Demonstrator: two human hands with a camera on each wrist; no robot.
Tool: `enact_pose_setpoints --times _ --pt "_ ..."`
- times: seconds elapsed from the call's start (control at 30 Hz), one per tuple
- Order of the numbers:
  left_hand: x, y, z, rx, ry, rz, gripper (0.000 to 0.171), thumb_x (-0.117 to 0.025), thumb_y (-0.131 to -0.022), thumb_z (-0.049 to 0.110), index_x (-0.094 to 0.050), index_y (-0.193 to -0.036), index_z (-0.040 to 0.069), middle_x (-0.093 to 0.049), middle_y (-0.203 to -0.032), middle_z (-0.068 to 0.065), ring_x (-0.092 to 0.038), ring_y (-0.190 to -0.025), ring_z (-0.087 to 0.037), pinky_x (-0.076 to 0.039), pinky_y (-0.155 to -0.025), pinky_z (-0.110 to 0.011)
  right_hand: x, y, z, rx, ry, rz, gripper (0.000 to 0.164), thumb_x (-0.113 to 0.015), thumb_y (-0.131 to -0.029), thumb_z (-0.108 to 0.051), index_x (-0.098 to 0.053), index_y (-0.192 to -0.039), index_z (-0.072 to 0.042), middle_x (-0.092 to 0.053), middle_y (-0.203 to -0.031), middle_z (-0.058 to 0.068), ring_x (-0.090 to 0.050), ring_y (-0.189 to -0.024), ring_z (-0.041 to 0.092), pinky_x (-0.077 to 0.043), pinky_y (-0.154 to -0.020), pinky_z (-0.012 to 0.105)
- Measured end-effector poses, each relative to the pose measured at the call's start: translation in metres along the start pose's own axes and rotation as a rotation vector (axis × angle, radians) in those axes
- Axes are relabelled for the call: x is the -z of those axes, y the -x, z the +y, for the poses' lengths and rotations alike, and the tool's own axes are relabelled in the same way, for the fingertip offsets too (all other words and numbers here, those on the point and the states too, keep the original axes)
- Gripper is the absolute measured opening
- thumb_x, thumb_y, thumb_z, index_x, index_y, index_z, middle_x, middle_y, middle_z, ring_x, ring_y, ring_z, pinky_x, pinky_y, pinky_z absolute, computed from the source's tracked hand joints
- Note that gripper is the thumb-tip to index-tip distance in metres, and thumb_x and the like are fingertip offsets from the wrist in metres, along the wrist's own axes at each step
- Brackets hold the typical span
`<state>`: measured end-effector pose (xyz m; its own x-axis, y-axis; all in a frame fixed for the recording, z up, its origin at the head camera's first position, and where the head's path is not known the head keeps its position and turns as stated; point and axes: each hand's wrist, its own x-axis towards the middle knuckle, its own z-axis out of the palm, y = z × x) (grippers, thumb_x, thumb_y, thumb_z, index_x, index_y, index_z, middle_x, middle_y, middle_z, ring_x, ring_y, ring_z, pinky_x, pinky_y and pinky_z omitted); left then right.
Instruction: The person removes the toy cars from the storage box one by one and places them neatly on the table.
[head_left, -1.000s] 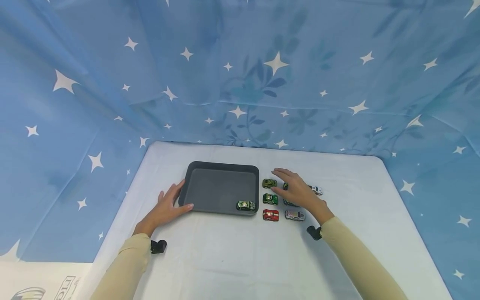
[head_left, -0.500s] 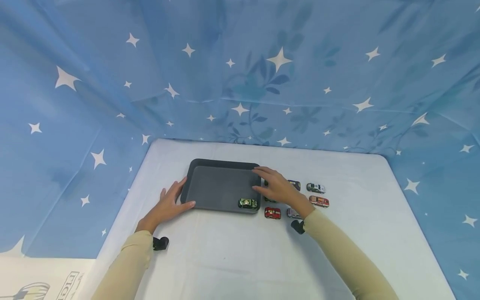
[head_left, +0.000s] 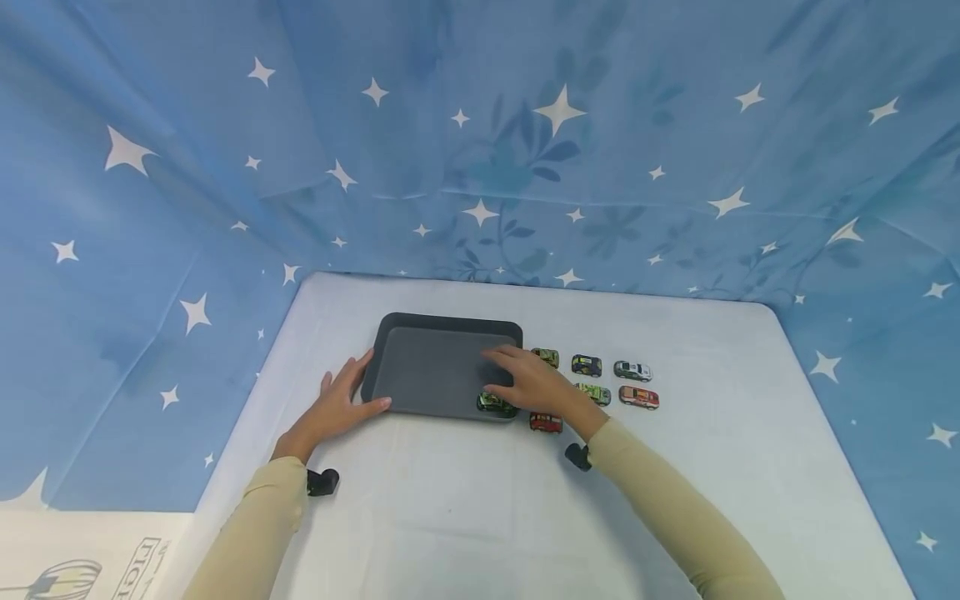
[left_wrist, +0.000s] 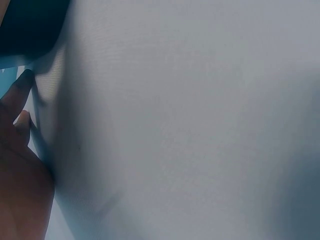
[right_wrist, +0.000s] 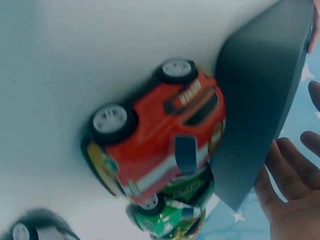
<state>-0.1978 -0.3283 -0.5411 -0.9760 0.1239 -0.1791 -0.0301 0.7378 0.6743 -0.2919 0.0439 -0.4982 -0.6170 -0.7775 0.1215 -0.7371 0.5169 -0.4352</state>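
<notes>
A dark grey tray (head_left: 435, 367) lies on the white table. My left hand (head_left: 333, 417) rests against its left side, fingers spread along the wall and thumb at the front-left corner. In the left wrist view, part of the left hand (left_wrist: 22, 165) shows at the left edge. Over the tray's right side hovers my right hand (head_left: 528, 383), fingers and thumb apart with nothing seen between them. Under it, a green toy car (head_left: 491, 402) sits in the tray's front-right corner. Close beside the tray stands a red toy car (right_wrist: 165, 130), with a green toy car (right_wrist: 175, 205) behind it.
Right of the tray stand an olive toy car (head_left: 545, 357), a dark blue one (head_left: 587, 365), a yellow-green one (head_left: 595, 393), a white one (head_left: 633, 371) and an orange one (head_left: 639, 397). A blue starred cloth (head_left: 480, 150) hangs behind the table.
My right hand has moved left from above the loose cars to over the tray's right side, uncovering the cars farther right. The left hand stays at the tray.
</notes>
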Motion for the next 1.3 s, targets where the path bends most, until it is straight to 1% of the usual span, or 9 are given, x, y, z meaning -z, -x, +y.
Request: enact_pose_setpoints --times 0.13,0.3,0.43,0.57,0.7,0.77,0.87,1.1,1.3 --pt "0.0 -0.001 -0.002 -0.003 0.005 0.002 0.098 -0.067 -0.083 0.062 -0.008 -0.157 0.037 -0.012 -0.163 -0.015 -0.001 -0.15 -0.035 0.01 -0.116 -0.058 -0.006 0.001 -0.003 0.011 -0.004 -0.01 0.06 -0.07 -0.091 -0.035 -0.053 -0.14 -0.005 -0.055 -0.136 0.012 -0.056 -0.122 0.027 -0.05 -0.097 0.044" --pt "0.0 0.0 -0.001 -0.003 0.003 0.005 0.099 -0.067 -0.083 0.061 -0.009 -0.158 0.035 -0.014 -0.162 -0.016 -0.002 -0.15 -0.035 0.011 -0.115 -0.059 -0.013 0.002 -0.004 -0.005 0.024 -0.04 0.057 -0.07 -0.091 -0.036 -0.056 -0.137 -0.006 -0.058 -0.132 0.012 -0.058 -0.12 0.026 -0.051 -0.097 0.041" --pt "0.0 0.0 0.0 0.005 -0.007 0.003 0.099 -0.067 -0.083 0.062 -0.008 -0.158 0.034 -0.013 -0.162 -0.016 -0.001 -0.15 -0.036 0.011 -0.115 -0.06 -0.017 0.002 -0.004 0.013 0.065 -0.061 0.052 -0.071 -0.091 -0.034 -0.06 -0.132 -0.005 -0.061 -0.124 0.01 -0.063 -0.107 0.021 -0.054 -0.089 0.036" --pt "0.0 -0.001 0.0 0.003 -0.02 0.007 0.098 -0.066 -0.084 0.062 -0.008 -0.158 0.034 -0.014 -0.162 -0.016 -0.002 -0.15 -0.036 0.01 -0.115 -0.06 -0.018 0.002 -0.006 0.041 0.106 -0.079 0.041 -0.072 -0.09 -0.032 -0.067 -0.122 -0.006 -0.064 -0.109 0.005 -0.063 -0.09 0.014 -0.055 -0.079 0.033" --pt "0.001 0.0 0.003 0.004 -0.009 0.008 0.099 -0.067 -0.084 0.061 -0.009 -0.158 0.033 -0.013 -0.162 -0.018 -0.003 -0.149 -0.037 0.009 -0.115 -0.061 -0.018 0.003 -0.01 0.053 0.118 -0.093 0.029 -0.075 -0.088 -0.028 -0.072 -0.11 -0.008 -0.064 -0.097 0.0 -0.061 -0.084 0.01 -0.054 -0.075 0.031" --pt "0.001 0.001 0.005 0.013 -0.005 0.005 0.099 -0.067 -0.083 0.062 -0.009 -0.158 0.033 -0.013 -0.162 -0.017 -0.002 -0.15 -0.036 0.009 -0.115 -0.061 -0.018 0.003 -0.012 0.05 0.111 -0.106 0.026 -0.075 -0.088 -0.026 -0.073 -0.107 -0.009 -0.064 -0.095 -0.001 -0.061 -0.084 0.009 -0.054 -0.074 0.028" --pt "0.001 0.002 0.005 0.017 -0.007 0.002 0.098 -0.066 -0.083 0.063 -0.008 -0.158 0.035 -0.013 -0.162 -0.016 -0.002 -0.15 -0.035 0.01 -0.115 -0.06 -0.019 0.003 -0.014 0.044 0.096 -0.119 0.024 -0.074 -0.089 -0.024 -0.073 -0.108 -0.009 -0.065 -0.096 -0.001 -0.062 -0.085 0.009 -0.055 -0.072 0.025" --pt "0.001 0.001 0.004 0.011 0.003 0.002 0.098 -0.067 -0.083 0.063 -0.008 -0.157 0.037 -0.011 -0.163 -0.016 -0.001 -0.15 -0.036 0.009 -0.115 -0.061 -0.021 0.003 -0.015 0.058 0.094 -0.094 0.024 -0.075 -0.088 -0.021 -0.073 -0.109 -0.008 -0.067 -0.101 0.002 -0.064 -0.091 0.013 -0.056 -0.076 0.028" --pt "0.001 0.001 0.003 0.005 -0.011 0.003 0.098 -0.067 -0.083 0.062 -0.008 -0.158 0.036 -0.013 -0.163 -0.015 -0.002 -0.15 -0.035 0.01 -0.115 -0.06 -0.021 0.0 -0.014 0.055 0.095 -0.113 0.025 -0.073 -0.09 -0.023 -0.073 -0.11 -0.009 -0.067 -0.101 0.001 -0.064 -0.091 0.012 -0.056 -0.076 0.027"
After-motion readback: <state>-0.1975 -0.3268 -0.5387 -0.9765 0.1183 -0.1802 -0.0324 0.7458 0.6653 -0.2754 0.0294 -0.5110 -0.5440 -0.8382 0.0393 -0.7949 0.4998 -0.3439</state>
